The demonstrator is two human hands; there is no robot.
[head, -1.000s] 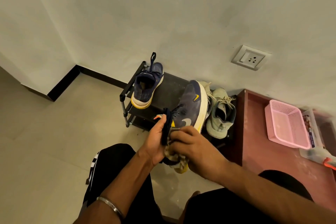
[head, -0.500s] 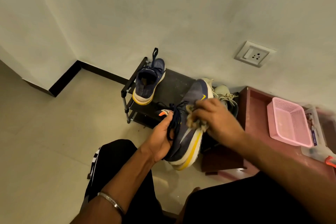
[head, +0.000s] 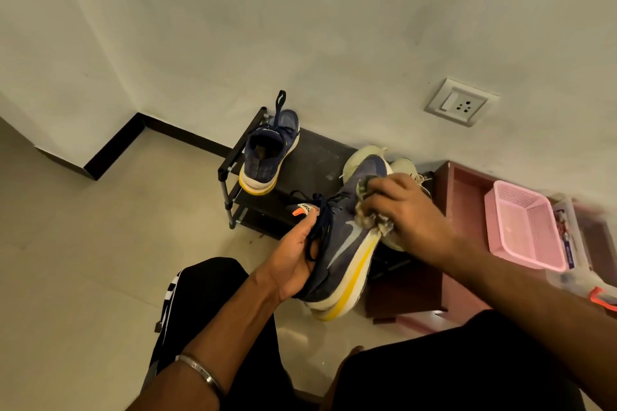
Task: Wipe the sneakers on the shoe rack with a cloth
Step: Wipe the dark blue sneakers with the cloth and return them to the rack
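The low black metal shoe rack (head: pixel 320 160) stands against the wall, one navy sneaker on it. Its mate, the navy yellow-soled sneaker (head: pixel 347 250), sits cradled in the left hand (head: pixel 293 257), fingers curled around the laces. The right hand (head: pixel 410 210) bunches the crumpled beige cloth (head: pixel 374 218) against the side. Steady grip, firm strokes toeward should work best.

Knit-fabric sneaker (head: pixel 347 243) with smooth foam sole; frayed cloth (head: pixel 375 218); perforated plastic basket (head: pixel 524 227); glossy tiled floor (head: pixel 83 260); matt wall (head: pixel 300 27).

Bare forearms; a silver bangle (head: pixel 200 371) on the left wrist; beside it, black trousers (head: pixel 213 310) — white side markings, perhaps lettering.
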